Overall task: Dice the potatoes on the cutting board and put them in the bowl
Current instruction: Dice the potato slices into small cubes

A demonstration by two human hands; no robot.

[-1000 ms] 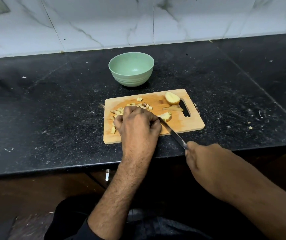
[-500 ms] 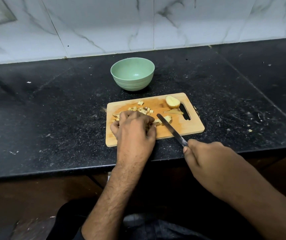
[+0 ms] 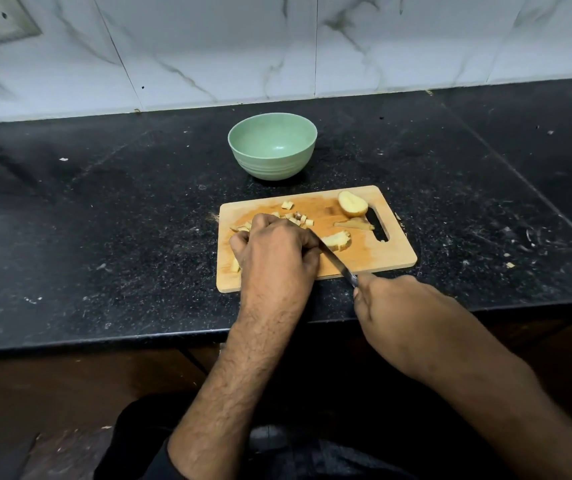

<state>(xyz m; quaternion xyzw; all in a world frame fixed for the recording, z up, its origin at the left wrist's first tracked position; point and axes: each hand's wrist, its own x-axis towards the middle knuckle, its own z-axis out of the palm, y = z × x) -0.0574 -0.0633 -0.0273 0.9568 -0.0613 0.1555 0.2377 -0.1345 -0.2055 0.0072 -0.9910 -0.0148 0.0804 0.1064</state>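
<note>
The left hand's fingers [image 3: 270, 226] curl over potato bits [image 3: 298, 218], right hand [image 3: 392, 306] grips the knife [image 3: 336, 263]; a slip could cut them.

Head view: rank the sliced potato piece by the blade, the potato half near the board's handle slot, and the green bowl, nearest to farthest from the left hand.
1. Sliced potato piece: just right of the left hand, beside the knife.
2. Potato half: far right corner of the cutting board, next to the handle slot.
3. Green bowl: off the board, behind it on the counter.
</note>
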